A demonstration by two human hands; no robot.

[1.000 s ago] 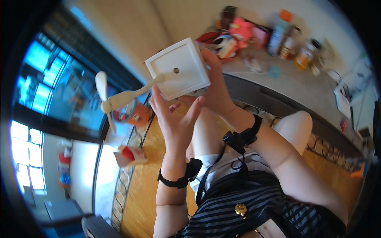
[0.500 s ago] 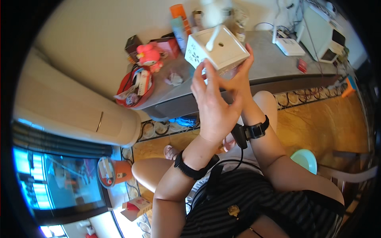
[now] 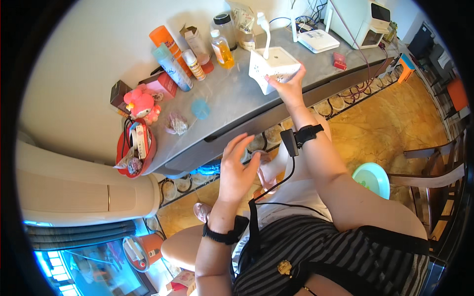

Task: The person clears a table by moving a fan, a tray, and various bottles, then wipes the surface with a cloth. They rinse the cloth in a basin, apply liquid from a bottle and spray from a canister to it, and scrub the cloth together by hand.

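My right hand (image 3: 290, 89) holds a white square box (image 3: 279, 66) by its near side, thumb on the near face and fingers around the right corner. The box has small flower-shaped cutouts in its side and a little hole in its top. A slim white bent stalk with a thicker head (image 3: 265, 30) rises from its top or just behind; I cannot tell whether it is attached. The box is over the grey tabletop (image 3: 224, 101); whether its base touches is unclear. Below the front edge of the table, my left hand (image 3: 237, 170) hangs free, fingers apart.
Spray cans (image 3: 173, 66), a bottle of orange liquid (image 3: 222, 49) and a dark-lidded jar (image 3: 225, 29) stand behind. Left are a pink plush toy (image 3: 141, 103) and a red basket (image 3: 150, 148). A white router (image 3: 318, 40) and a white appliance (image 3: 363, 22) stand right.
My left hand has let go of the white box and dropped down and left. My right hand still holds it, now lower and farther over the tabletop. The view has shifted too.
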